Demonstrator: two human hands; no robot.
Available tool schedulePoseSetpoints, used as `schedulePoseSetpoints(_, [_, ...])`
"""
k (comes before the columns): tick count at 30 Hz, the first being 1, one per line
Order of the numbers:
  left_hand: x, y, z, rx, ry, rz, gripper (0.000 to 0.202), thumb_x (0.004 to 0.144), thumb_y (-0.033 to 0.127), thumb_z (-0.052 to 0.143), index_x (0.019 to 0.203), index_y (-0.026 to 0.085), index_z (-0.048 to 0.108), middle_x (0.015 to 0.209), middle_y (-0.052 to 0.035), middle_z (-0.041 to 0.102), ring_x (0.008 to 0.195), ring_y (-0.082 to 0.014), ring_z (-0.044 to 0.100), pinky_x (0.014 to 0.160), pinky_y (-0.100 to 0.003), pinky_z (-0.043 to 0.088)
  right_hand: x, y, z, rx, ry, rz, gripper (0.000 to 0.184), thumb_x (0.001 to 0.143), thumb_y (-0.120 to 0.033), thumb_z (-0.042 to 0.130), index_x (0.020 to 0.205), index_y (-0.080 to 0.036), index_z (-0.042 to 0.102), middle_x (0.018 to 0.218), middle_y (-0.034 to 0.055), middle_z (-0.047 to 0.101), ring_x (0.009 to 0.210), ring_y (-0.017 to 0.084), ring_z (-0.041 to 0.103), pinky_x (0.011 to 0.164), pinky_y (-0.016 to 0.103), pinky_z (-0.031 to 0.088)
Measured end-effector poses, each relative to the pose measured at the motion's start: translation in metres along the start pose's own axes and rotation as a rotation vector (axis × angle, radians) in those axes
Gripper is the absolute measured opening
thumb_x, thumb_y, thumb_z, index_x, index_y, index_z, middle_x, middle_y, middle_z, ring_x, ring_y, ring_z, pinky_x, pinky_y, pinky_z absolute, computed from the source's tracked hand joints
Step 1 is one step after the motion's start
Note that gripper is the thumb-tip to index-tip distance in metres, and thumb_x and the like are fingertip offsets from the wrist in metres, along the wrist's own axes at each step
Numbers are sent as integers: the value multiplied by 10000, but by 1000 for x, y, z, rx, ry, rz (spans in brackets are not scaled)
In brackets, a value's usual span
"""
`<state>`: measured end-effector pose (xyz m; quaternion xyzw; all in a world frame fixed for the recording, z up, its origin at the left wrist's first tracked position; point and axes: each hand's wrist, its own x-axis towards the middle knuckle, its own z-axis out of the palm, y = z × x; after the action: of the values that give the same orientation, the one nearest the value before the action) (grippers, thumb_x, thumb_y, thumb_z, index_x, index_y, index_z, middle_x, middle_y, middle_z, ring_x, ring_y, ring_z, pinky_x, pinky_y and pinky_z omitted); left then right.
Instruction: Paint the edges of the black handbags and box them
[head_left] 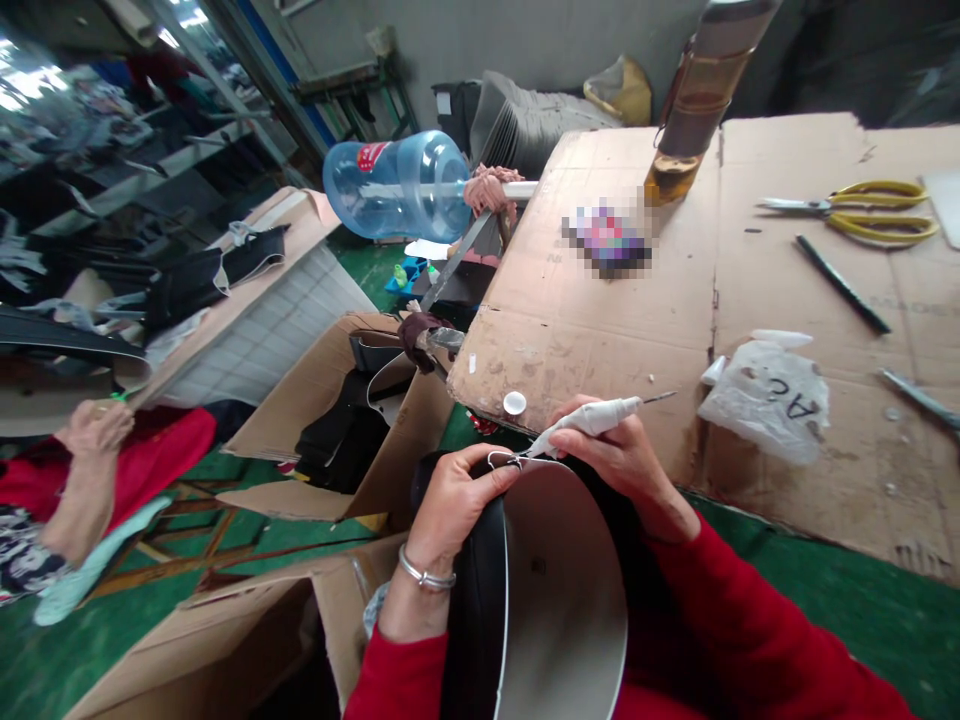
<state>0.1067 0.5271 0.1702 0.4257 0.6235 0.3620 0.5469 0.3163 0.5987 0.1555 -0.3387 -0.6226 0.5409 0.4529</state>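
A curved black piece with a pale inner side and a white edge stands upright in front of me. My left hand pinches its top rim between thumb and fingers. A small loop of white cord shows at those fingertips. My right hand is closed around a white tapered tool. One slim end of this tool points at the rim beside my left fingertips; a thin metal spike sticks out of the other end. Whether the slim end touches the rim, I cannot tell.
On the cardboard-covered table lie yellow-handled scissors, a black rod, a plastic bag, a white cap and a tall bottle. Open cartons stand left. A co-worker's hand is further left.
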Motion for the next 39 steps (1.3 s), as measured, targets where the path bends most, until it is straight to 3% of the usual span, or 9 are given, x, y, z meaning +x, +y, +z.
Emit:
schedulePoseSetpoints(12, [-6, 2, 5, -48, -10, 9, 190, 794, 353, 824, 875, 180, 826, 877, -38, 780, 826, -205, 661, 771, -266, 464, 0, 1, -1, 70, -70, -1, 322, 942, -430, 726, 762, -163, 712, 674, 17, 655, 583, 145, 607, 531, 248, 466])
schedulePoseSetpoints(24, [-4, -5, 13, -149, -82, -58, 96, 779, 241, 761, 727, 162, 746, 678, 21, 602, 647, -114, 475, 626, -221, 367, 1, -2, 2, 212, -72, 115, 425, 894, -534, 758, 706, -161, 680, 609, 19, 645, 527, 143, 603, 484, 239, 485])
schedulePoseSetpoints(30, [-2, -3, 9, -159, 19, -63, 88, 727, 242, 765, 711, 156, 762, 662, 13, 635, 632, -113, 506, 620, -213, 388, 2, 0, 2, 215, 54, 77, 355, 909, -494, 755, 792, -162, 706, 629, 13, 655, 542, 149, 605, 501, 243, 483])
schedulePoseSetpoints(35, [-2, -1, 1, -132, 160, -51, 177, 717, 312, 832, 834, 179, 831, 794, -34, 759, 733, -169, 627, 695, -237, 473, 2, 9, 9, 1, 262, -54, 244, 942, -419, 736, 878, -185, 714, 739, 9, 667, 618, 146, 590, 544, 244, 459])
schedulePoseSetpoints(39, [0, -7, -3, -151, 186, -54, 224, 703, 320, 867, 881, 186, 847, 874, -63, 794, 796, -200, 675, 726, -256, 512, 1, 12, 12, -98, 251, -116, 185, 967, -377, 724, 931, -196, 715, 830, 14, 694, 685, 149, 618, 605, 242, 486])
